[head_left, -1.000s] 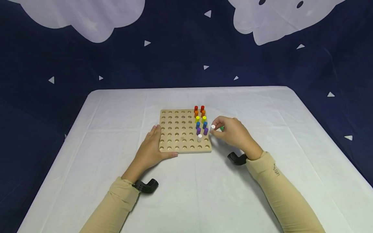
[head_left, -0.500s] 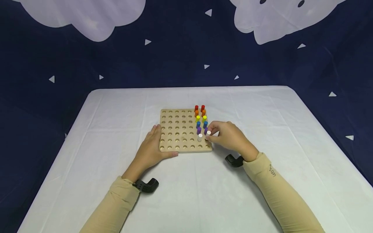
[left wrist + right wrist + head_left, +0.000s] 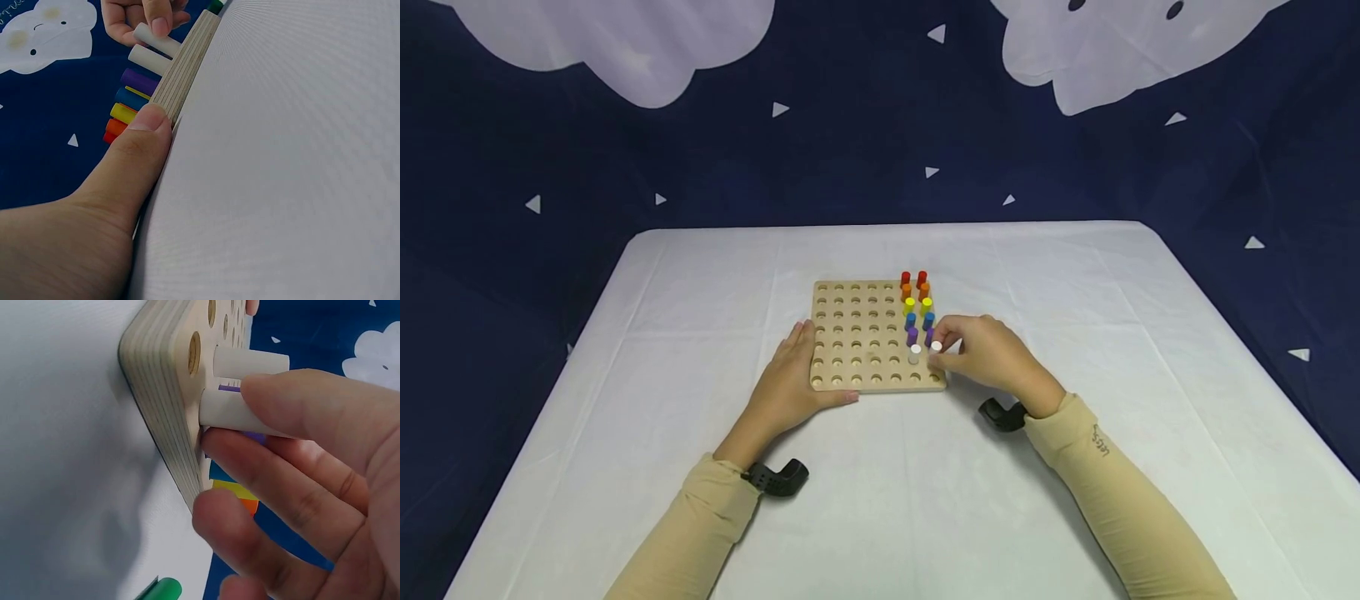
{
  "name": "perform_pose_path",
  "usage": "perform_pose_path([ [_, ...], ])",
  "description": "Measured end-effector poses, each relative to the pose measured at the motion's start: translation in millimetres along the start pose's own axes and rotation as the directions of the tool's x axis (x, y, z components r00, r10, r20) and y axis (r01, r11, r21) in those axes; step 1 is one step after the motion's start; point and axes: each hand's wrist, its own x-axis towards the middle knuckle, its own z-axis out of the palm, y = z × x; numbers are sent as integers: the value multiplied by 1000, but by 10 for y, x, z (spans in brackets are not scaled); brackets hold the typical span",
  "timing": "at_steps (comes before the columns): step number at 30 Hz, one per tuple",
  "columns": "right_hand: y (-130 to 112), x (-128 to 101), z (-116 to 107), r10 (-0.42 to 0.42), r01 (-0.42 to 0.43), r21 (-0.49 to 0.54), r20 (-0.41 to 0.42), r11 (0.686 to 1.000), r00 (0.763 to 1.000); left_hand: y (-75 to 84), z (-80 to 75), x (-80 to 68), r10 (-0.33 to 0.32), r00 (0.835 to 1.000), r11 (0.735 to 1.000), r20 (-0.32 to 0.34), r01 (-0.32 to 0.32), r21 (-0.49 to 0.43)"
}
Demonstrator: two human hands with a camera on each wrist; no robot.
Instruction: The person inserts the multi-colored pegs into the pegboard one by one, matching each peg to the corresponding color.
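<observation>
My left hand (image 3: 786,375) rests on the left side and front corner of a wooden pegboard (image 3: 846,336), fingers straight along the edge. Its thumb (image 3: 150,125) presses the board's front edge in the left wrist view. With thumb and fingertips, my right hand (image 3: 988,350) pinches a white peg (image 3: 228,411), whose lower end meets the board in the rightmost column. Beside it stands another white peg (image 3: 915,354). Farther back, paired pegs fill the two right columns: purple (image 3: 912,337), blue (image 3: 911,320), yellow (image 3: 910,307), orange (image 3: 906,292) and red (image 3: 906,278).
A green peg (image 3: 164,589) lies on the white tablecloth (image 3: 865,500) right of the board, hidden behind my right hand in the head view. A dark blue backdrop (image 3: 850,167) with clouds hangs behind the table. Each wrist wears a black camera mount (image 3: 778,479).
My right hand has moved left and toward me, bringing the white peg from beside the board onto it, and the peg now sits slightly lower. My left hand has stayed in place.
</observation>
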Motion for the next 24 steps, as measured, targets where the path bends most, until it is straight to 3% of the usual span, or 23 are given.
perform_pose_path([
  [11,6,-8,23,-3,2,-38,-5,999,1000,5,1,-1,6,1000,1000,-3,-6,-1],
  [17,31,-20,-86,16,-16,-40,7,999,1000,0,1,1,5,1000,1000,-3,-5,-1],
  [24,222,-13,-290,89,-98,-58,-140,994,986,-12,11,5,6,1000,1000,-4,-6,5],
])
